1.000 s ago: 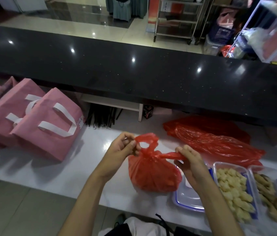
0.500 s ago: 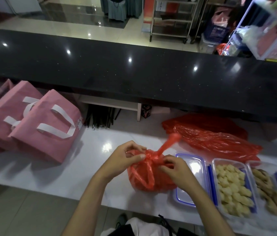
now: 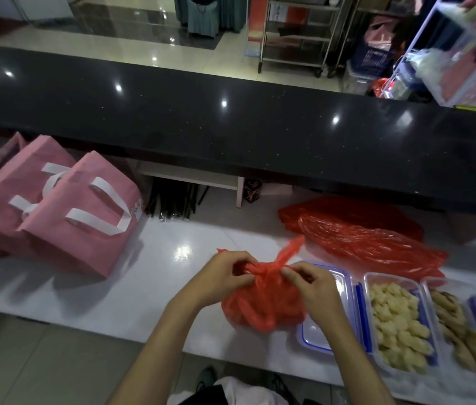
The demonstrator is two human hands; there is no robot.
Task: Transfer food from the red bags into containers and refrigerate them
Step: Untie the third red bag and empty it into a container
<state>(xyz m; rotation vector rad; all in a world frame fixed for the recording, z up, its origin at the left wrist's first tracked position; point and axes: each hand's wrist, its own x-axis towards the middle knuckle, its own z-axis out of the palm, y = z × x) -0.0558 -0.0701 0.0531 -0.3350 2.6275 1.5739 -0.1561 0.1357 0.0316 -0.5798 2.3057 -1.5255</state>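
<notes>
Head view looks down on a white bench where a knotted red bag sits near the front edge, toward the right end, touching the empty clear container beside it. Both hands are at the knot: the left hand pinches the twisted plastic on its left side, and the right hand pinches it on the right, fingers curled, with one loose tail sticking up between them. The step in hand looks like untying. It should go best by loosening the knot with fingertips and feeding the tail back through, not by hauling the two sides apart, which would likely tighten it or tear the thin film and spill food. Two filled containers stand further right, and flattened red bags lie behind them, so the empty one seems the target.
</notes>
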